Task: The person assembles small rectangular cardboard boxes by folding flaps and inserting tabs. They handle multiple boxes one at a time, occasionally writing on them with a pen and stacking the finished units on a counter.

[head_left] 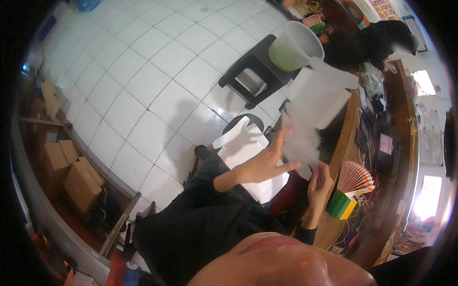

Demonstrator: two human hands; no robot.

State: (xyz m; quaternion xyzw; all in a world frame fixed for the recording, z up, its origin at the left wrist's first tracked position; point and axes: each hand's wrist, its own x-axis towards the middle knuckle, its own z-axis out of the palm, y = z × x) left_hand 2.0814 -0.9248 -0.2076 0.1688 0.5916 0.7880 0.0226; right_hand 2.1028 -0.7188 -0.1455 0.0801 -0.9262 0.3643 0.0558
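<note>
My right hand (318, 186) pinches the lower edge of a thin, whitish, see-through sheet (301, 140), blurred by motion; whether it is plastic or paper I cannot tell. Just left of the sheet is my left hand (262, 164), its fingers stretched apart and nothing visibly gripped. Beneath that hand an unfolded white cardboard box (241, 145) lies across my lap, its flaps spread and a hand's shadow on it. Beyond the sheet stands a second open white box (319, 97), with its upper edge smeared.
A dark plastic stool (245, 71) bears a translucent bucket (293, 47). On the wooden counter (350, 128) at right sits a green and yellow box (341, 204) with fanned, red-edged papers (354, 177). Brown cartons (82, 183) are at left. Someone in black (367, 43) is at the far right.
</note>
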